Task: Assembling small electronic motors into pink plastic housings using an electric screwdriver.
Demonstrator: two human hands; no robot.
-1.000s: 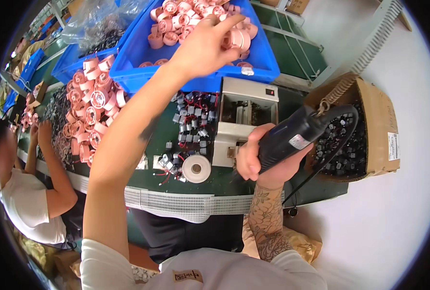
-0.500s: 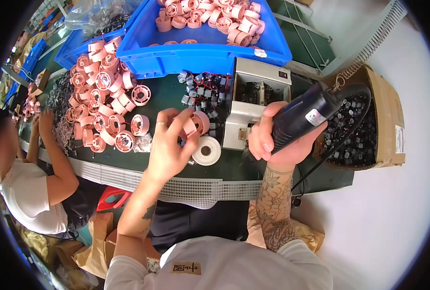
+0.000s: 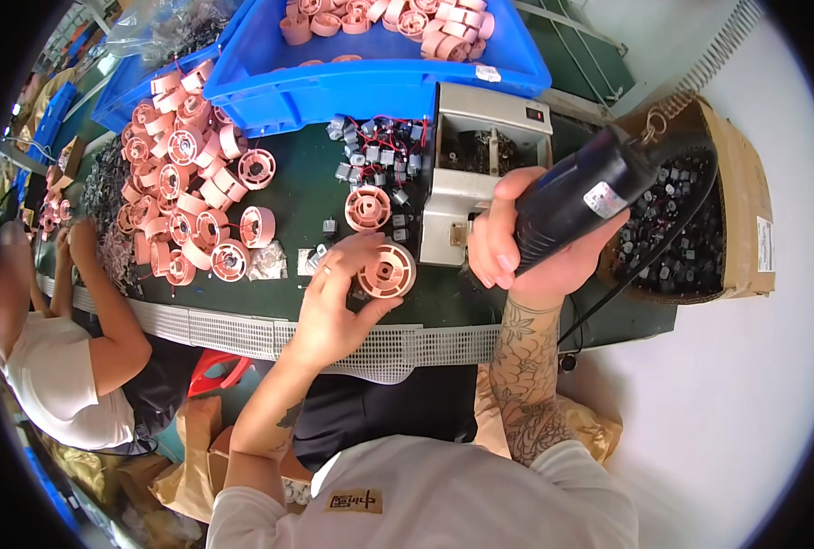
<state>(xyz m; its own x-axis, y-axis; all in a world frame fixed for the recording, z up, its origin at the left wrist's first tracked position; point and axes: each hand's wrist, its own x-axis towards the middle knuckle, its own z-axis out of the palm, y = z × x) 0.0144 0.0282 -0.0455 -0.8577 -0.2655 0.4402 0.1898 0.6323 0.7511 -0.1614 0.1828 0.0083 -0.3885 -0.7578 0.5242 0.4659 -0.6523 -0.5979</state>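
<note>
Left hand (image 3: 334, 316) grasping the nearest pink housing (image 3: 387, 271)
I see my right hand (image 3: 551, 279) clenched around a black power tool (image 3: 571, 206).

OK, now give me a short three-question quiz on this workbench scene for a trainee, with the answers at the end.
1. What does the person's right grip hold?
2. True or false: the person's left grip is touching the cardboard box.
3. What colour are the parts in the large blue bin? A, green; B, pink; C, yellow.

Key:
1. A black corded tool.
2. False; it is around a pink round part.
3. B.
</note>
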